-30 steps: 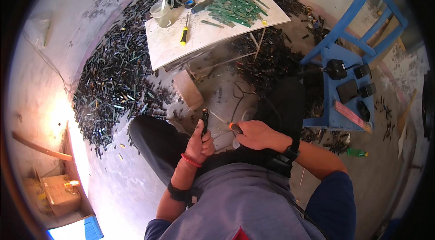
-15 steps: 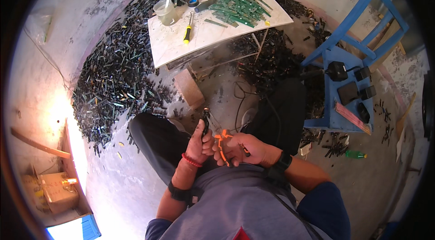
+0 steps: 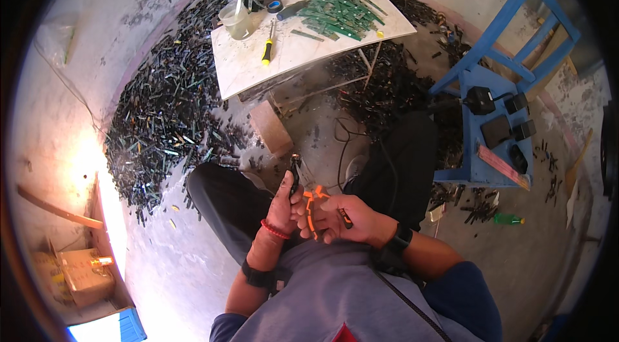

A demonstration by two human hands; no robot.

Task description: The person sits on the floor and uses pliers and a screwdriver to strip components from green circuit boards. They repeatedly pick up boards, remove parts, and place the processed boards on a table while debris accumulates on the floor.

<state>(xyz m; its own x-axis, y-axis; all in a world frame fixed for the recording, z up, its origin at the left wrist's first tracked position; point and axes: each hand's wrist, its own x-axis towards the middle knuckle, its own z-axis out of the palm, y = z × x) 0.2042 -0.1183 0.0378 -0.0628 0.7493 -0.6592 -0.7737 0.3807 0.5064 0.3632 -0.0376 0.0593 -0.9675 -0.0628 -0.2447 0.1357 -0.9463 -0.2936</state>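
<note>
Over my lap, my left hand (image 3: 282,206) is closed around a narrow black piece (image 3: 295,173) with a shiny tip, which sticks up past the thumb. I cannot make out its exact kind. Close beside it on the right, my right hand (image 3: 351,216) grips pliers with orange-and-black handles (image 3: 310,213). One handle lies across the fingers and the other runs under the palm. The pliers' jaws are hard to tell apart from the background, between the two hands. Whether the jaws touch the black piece cannot be seen.
Ahead stands a low white table (image 3: 242,71) with green circuit-board strips (image 3: 342,13), a yellow-black screwdriver (image 3: 267,51), a tape roll (image 3: 275,6) and a plastic tub (image 3: 236,22). A heap of dark strips (image 3: 167,103) covers the floor. A blue chair (image 3: 480,142) stands right, a brick (image 3: 271,129) ahead.
The pliers' orange handles have shifted slightly within my right hand. The left hand still holds the black piece, and the view has moved very slightly.
</note>
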